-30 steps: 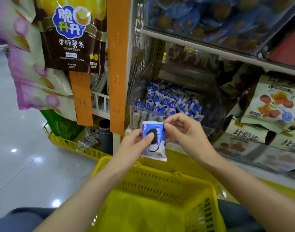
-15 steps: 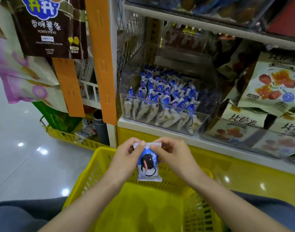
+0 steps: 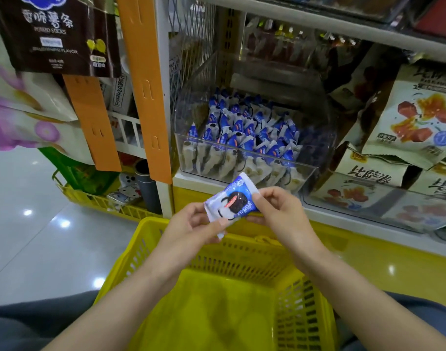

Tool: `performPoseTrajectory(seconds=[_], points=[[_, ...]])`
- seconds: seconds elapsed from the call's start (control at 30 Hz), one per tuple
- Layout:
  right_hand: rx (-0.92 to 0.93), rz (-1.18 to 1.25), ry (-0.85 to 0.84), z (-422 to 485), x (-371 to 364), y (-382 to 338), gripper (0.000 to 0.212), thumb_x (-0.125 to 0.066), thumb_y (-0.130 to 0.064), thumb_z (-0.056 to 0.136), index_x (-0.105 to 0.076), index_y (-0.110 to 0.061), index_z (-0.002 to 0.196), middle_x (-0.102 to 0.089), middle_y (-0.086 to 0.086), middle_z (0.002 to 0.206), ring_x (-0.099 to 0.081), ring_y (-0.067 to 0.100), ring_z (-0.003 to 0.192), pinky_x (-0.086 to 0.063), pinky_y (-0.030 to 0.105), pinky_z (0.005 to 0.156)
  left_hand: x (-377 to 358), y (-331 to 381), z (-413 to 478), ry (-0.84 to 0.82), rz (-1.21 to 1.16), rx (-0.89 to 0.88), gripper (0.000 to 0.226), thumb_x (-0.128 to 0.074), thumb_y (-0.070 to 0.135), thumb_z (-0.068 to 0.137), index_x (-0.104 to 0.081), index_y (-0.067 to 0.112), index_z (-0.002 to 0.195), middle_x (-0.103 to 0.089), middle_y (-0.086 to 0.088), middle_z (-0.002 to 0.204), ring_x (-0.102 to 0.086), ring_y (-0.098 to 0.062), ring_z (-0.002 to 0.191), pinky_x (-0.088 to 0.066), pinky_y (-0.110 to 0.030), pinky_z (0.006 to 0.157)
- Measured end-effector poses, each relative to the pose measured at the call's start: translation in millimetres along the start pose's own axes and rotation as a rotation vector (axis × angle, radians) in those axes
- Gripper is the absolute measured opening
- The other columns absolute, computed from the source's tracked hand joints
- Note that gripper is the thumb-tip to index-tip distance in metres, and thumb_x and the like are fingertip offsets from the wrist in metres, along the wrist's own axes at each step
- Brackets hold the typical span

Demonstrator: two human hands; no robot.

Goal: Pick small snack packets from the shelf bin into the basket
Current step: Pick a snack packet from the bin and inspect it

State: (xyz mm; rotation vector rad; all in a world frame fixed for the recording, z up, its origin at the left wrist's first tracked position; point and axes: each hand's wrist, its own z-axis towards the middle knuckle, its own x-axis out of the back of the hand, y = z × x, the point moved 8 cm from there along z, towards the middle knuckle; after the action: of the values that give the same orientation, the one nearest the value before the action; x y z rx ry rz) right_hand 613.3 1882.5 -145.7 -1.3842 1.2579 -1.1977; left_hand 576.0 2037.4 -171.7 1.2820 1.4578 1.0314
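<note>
A small blue-and-white snack packet is held slantwise just above the far rim of the yellow basket, having been tilted from upright. Its lower end is pinched by the left hand and its upper end by the right hand. The clear shelf bin is behind, so a drop into the basket seems near.

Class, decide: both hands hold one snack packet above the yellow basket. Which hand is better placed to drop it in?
Probably the left hand: it grips the lower end of the packet, close above the basket rim. The right hand pinches the upper end, nearer the shelf bin.
</note>
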Motion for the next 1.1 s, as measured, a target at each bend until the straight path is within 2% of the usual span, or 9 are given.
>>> performPoseTrajectory(seconds=[0.1, 0.23, 0.3, 0.4, 0.47, 0.57, 0.67, 0.77, 1.1], points=[[-0.172, 0.082, -0.132, -5.7, -8.5, 13.3, 0.005, -0.052, -0.006, 0.092, -0.055, -0.007, 0.097, -0.068, 0.003, 0.075, -0.066, 0.006, 0.066, -0.058, 0.022, 0.067, 15.8, 8.1, 2.3, 0.106, 0.001, -0.092, 0.015, -0.061, 0.011, 0.086, -0.063, 0.009, 0.101, -0.072, -0.007, 0.090, -0.068, -0.009, 0.074, -0.056, -0.019, 0.065], [-0.215, -0.112, -0.352, -19.6, -28.4, 20.4, 0.023, -0.054, 0.002, 0.089, -0.050, -0.003, 0.112, -0.067, 0.013, 0.090, -0.064, 0.015, 0.069, -0.054, 0.017, 0.063, 29.7, 12.4, 3.9, 0.200, -0.004, -0.164, 0.014, -0.054, 0.010, 0.092, -0.064, 0.011, 0.083, -0.071, 0.002, 0.072, -0.065, -0.003, 0.064, -0.054, -0.017, 0.059], [-0.164, -0.364, -0.409, -24.3, -33.1, 24.0, 0.037, -0.062, -0.001, 0.085, -0.045, -0.006, 0.118, -0.062, 0.012, 0.106, -0.063, 0.021, 0.089, -0.052, 0.022, 0.073, 31.5, 14.5, 4.4, 0.226, 0.068, -0.196, 0.020, -0.052, 0.009, 0.093, -0.062, 0.014, 0.076, -0.068, 0.007, 0.064, -0.063, -0.002, 0.062, -0.054, -0.019, 0.059], [0.051, -0.630, -0.334, -25.1, -34.1, 14.8, 0.063, -0.073, -0.017, 0.078, -0.039, -0.015, 0.132, -0.050, -0.002, 0.126, -0.050, 0.010, 0.115, -0.042, 0.026, 0.099, 27.8, 26.1, 0.3, 0.234, 0.340, -0.326, 0.022, -0.056, 0.010, 0.090, -0.059, 0.019, 0.070, -0.061, 0.009, 0.060, -0.053, 0.001, 0.058, -0.047, -0.017, 0.062], [0.185, -0.525, -0.281, -27.2, -36.2, -0.8, 0.048, -0.070, -0.022, 0.081, -0.049, -0.020, 0.124, -0.055, -0.005, 0.120, -0.053, 0.007, 0.111, -0.043, 0.026, 0.099, 17.2, 35.4, -8.2, 0.195, 0.541, -0.441, 0.021, -0.059, 0.013, 0.088, -0.057, 0.022, 0.069, -0.057, 0.012, 0.059, -0.051, 0.004, 0.058, -0.036, -0.008, 0.054], [0.307, -0.464, -0.227, -28.4, -33.2, -14.2, 0.007, -0.063, -0.022, 0.086, -0.065, -0.025, 0.093, -0.068, -0.009, 0.090, -0.063, 0.005, 0.086, -0.051, 0.026, 0.081, 3.6, 38.4, -18.3, 0.127, 0.624, -0.513, 0.018, -0.059, 0.016, 0.089, -0.057, 0.024, 0.073, -0.056, 0.013, 0.062, -0.052, 0.006, 0.061, -0.035, -0.007, 0.052], [0.225, -0.354, -0.243, -24.0, -31.3, -8.9, 0.014, -0.059, -0.017, 0.089, -0.065, -0.023, 0.078, -0.069, -0.007, 0.075, -0.064, 0.007, 0.071, -0.054, 0.025, 0.069, 3.9, 37.9, -19.6, 0.139, 0.579, -0.513, 0.014, -0.059, 0.015, 0.089, -0.061, 0.018, 0.075, -0.058, 0.012, 0.063, -0.053, 0.003, 0.060, -0.035, -0.008, 0.051], [0.175, -0.332, -0.292, -22.3, -33.6, -4.8, 0.011, -0.061, -0.017, 0.088, -0.066, -0.021, 0.079, -0.069, -0.006, 0.077, -0.065, 0.008, 0.072, -0.055, 0.023, 0.067, 7.0, 34.2, -16.8, 0.144, 0.546, -0.468, 0.013, -0.060, 0.017, 0.089, -0.063, 0.020, 0.077, -0.063, 0.012, 0.069, -0.057, -0.001, 0.066, -0.038, -0.011, 0.053], [0.566, -0.780, -0.219, -36.9, -35.5, -22.3, 0.001, -0.061, -0.024, 0.086, -0.062, -0.023, 0.086, -0.061, -0.012, 0.083, -0.057, 0.005, 0.078, -0.050, 0.030, 0.070, 0.3, 27.8, -10.0, 0.047, 0.629, -0.435, 0.017, -0.059, 0.019, 0.089, -0.058, 0.026, 0.073, -0.058, 0.014, 0.064, -0.053, 0.006, 0.064, -0.036, -0.008, 0.056]])
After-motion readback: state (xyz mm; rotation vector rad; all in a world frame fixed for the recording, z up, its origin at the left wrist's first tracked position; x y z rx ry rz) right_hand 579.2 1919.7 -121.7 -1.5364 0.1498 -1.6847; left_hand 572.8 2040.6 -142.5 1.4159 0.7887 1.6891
